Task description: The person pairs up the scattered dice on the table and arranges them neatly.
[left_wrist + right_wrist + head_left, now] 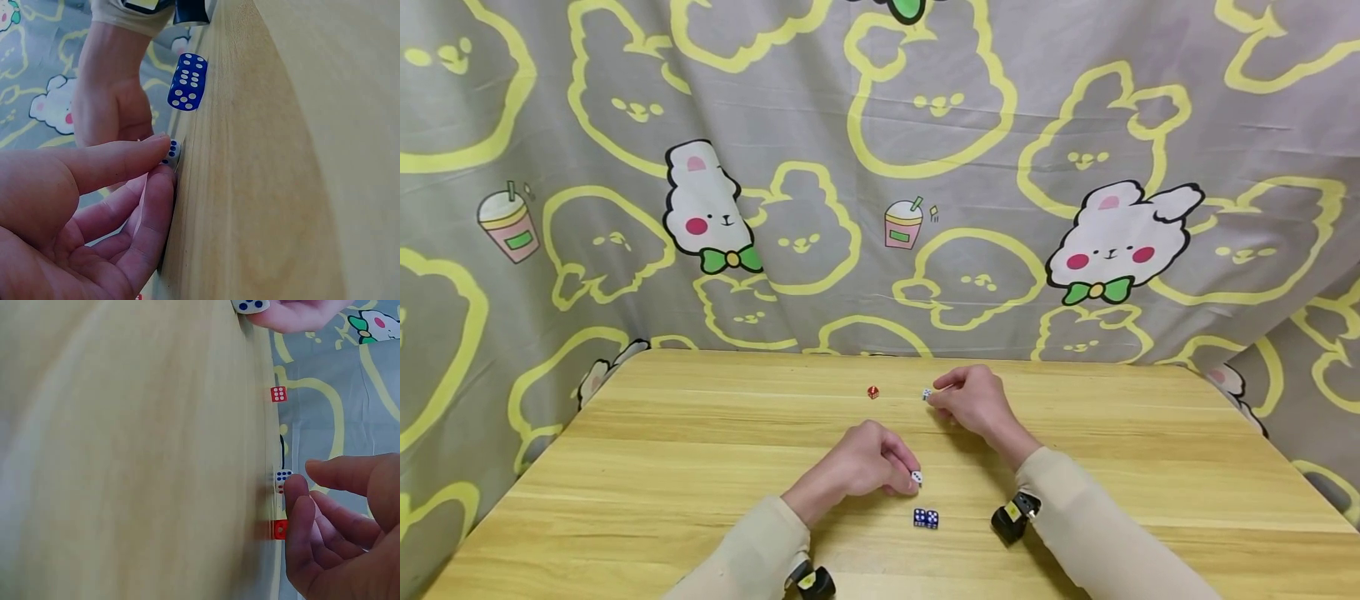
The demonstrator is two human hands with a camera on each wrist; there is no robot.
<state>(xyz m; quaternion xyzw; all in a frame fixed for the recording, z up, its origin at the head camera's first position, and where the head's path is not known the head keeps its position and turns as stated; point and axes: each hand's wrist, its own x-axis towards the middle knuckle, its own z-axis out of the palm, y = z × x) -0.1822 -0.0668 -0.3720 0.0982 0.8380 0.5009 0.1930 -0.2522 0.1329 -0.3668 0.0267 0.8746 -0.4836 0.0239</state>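
White die [917, 477] | pinched by left hand [868, 460], just beyond blue dice [920, 517] | right hand [976, 403], thumb and fingertips parted, beside farther white die [927, 394] | step: seemingly arranging dice | next: likely calls for steady placement

In the head view, the left hand [868, 460] conceals part of the near white die [916, 477], the left red die [872, 392] and far white die [927, 394] are too small for certain pip counts, and the left sleeve [741, 550] and right sleeve [1105, 517] are cut off below. In the left wrist view, the right hand [115, 112] is partly hidden behind the left thumb, and a red fragment [139, 297] at the lower edge is too slight to identify. In the right wrist view, the upper edge truncates the near white die, a fingertip partly covers the far one, and the counter [125, 456] appears blurred.
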